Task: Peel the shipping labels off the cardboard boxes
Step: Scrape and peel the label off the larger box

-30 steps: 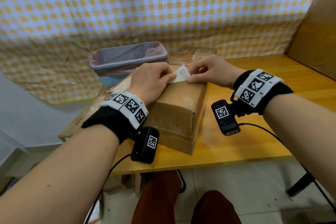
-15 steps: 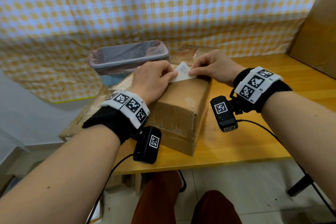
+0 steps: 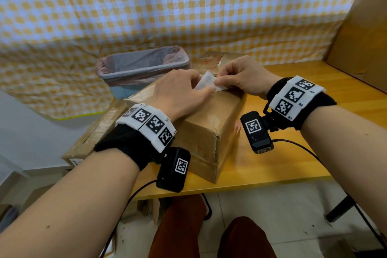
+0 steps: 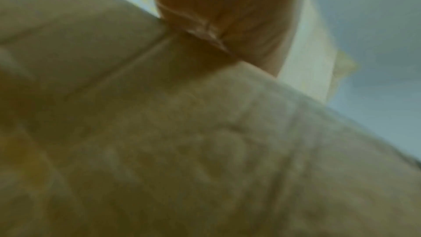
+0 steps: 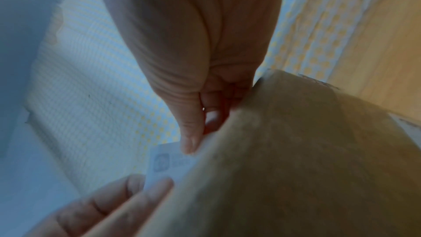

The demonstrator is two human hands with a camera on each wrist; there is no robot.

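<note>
Presently the cardboard box (image 3: 201,130) sits on the wooden table (image 3: 293,153), its white shipping label (image 3: 206,82) half lifted at the far top edge. Left hand (image 3: 180,94) has fingers curled, pinching the freed flap; right hand (image 3: 243,78) pinches the label's other end against the box. Recommended: draw the flap low and slowly, keeping the box braced, lest the paper tear.

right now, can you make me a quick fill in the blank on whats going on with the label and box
Both hands pinch a white ___ above the cardboard box.
The box sits on a ___ table.
Behind the box stands a bin lined with a ___ bag.
The left hand and right hand each wear a wrist ___.

Missing: label; wooden; pink; camera
</note>
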